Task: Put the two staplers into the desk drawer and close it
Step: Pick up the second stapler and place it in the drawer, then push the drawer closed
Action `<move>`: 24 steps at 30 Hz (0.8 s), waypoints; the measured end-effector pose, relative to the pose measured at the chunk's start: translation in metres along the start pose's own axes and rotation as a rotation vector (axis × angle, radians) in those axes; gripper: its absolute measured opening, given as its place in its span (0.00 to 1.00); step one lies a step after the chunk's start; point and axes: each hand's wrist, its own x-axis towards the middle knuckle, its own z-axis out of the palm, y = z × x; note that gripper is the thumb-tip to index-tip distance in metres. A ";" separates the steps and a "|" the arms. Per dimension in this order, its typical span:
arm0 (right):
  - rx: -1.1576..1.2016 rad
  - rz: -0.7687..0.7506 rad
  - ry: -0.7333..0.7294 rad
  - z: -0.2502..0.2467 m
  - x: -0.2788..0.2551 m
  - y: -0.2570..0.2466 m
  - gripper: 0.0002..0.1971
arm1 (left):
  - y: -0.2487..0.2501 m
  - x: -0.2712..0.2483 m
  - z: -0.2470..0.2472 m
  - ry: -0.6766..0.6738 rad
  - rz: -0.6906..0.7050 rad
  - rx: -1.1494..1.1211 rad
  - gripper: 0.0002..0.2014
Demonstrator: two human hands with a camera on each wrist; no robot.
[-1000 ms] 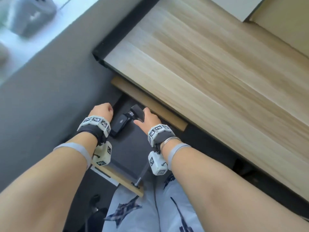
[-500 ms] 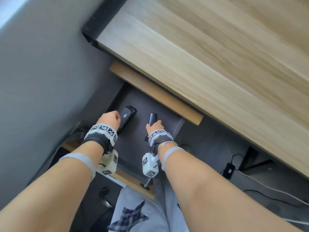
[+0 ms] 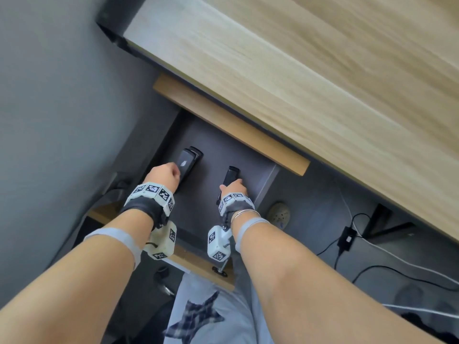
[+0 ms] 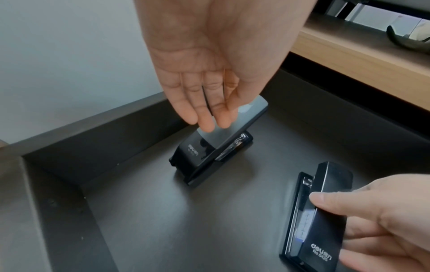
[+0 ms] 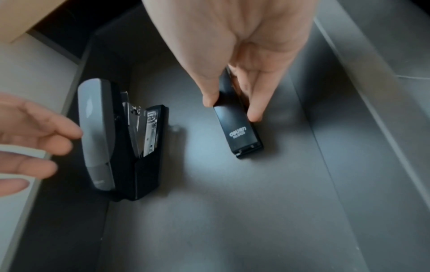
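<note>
The dark desk drawer [image 3: 211, 142] is pulled out under the desk. A large black stapler with a grey top [image 3: 187, 162] [image 4: 197, 152] [image 5: 97, 138] stands on the drawer floor at the left. My left hand [image 3: 165, 176] [image 4: 209, 121] hovers over its top with straight, relaxed fingers whose tips just reach the grey cover. A slim black stapler [image 3: 229, 175] [image 4: 330, 184] [image 5: 237, 132] lies on the floor to the right. My right hand [image 3: 233, 187] [image 5: 232, 108] pinches its sides between thumb and fingers.
The wooden desk top [image 3: 298, 83] overhangs the drawer's back. A grey wall [image 3: 62, 120] runs along the left. The drawer's wooden front [image 3: 198, 265] is against my lap. On the floor at the right lie a power adapter [image 3: 346, 238] with cables and a round socket [image 3: 278, 214].
Both staplers came down from above the drawer onto its floor. My left hand has let go of the large stapler and its fingers have straightened; the right still holds the slim one.
</note>
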 end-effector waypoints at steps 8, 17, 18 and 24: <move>-0.140 -0.138 0.078 -0.022 -0.012 0.000 0.21 | 0.000 -0.014 -0.001 -0.009 -0.021 0.012 0.13; -0.544 -0.664 0.247 -0.094 -0.083 -0.029 0.15 | 0.020 -0.060 -0.026 0.040 -0.035 -0.043 0.14; -0.553 -0.717 0.255 -0.102 -0.093 -0.031 0.15 | 0.020 -0.066 -0.029 0.042 -0.045 -0.045 0.14; -0.501 -0.972 0.423 -0.158 -0.140 -0.045 0.15 | 0.004 -0.104 -0.040 0.022 -0.124 -0.037 0.15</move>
